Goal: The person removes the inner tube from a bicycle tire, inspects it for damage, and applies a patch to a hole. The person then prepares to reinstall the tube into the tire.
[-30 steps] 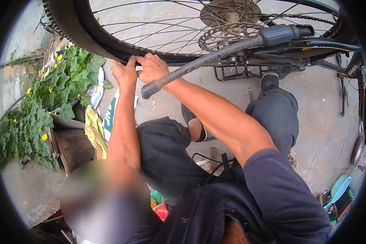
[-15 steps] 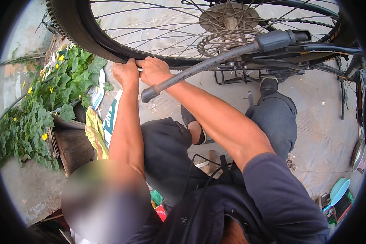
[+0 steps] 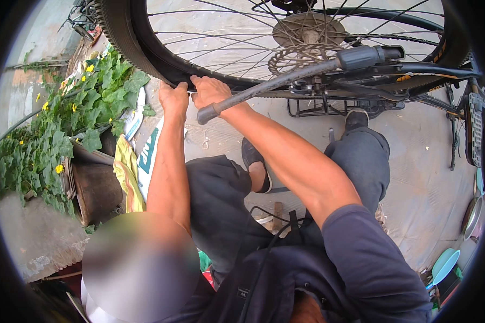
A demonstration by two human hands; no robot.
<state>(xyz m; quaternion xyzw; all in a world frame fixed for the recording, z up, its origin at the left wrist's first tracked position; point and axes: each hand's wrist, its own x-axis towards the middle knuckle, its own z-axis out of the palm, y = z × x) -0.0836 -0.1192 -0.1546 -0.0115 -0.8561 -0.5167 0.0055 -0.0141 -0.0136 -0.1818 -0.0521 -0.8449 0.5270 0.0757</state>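
Observation:
A bicycle wheel with a knobbly black tire (image 3: 129, 40) fills the upper part of the head view, its spokes and hub (image 3: 309, 33) showing. At the tire's near edge my left hand (image 3: 173, 100) is closed, thumb pressed at the rim and fingertips hidden. Just to its right my right hand (image 3: 210, 91) grips the same edge, its fingers curled over the tire and partly out of sight. A grey kickstand (image 3: 280, 78) with a black rubber foot slants across in front of my right wrist. The brake disc (image 3: 302, 60) sits beside the hub.
Leafy vines with yellow flowers (image 3: 48, 129) spread on the left, beside a brown container (image 3: 94, 185). A yellow sack (image 3: 126, 169) and a white-and-green bag (image 3: 148, 153) lie near my left forearm. A black rack (image 3: 302, 110) is under the wheel. A turquoise basin (image 3: 445, 264) stands lower right.
The wheel and kickstand sit slightly further right in the view. My hands have drawn a little apart along the tire, the right one with its fingers shifted.

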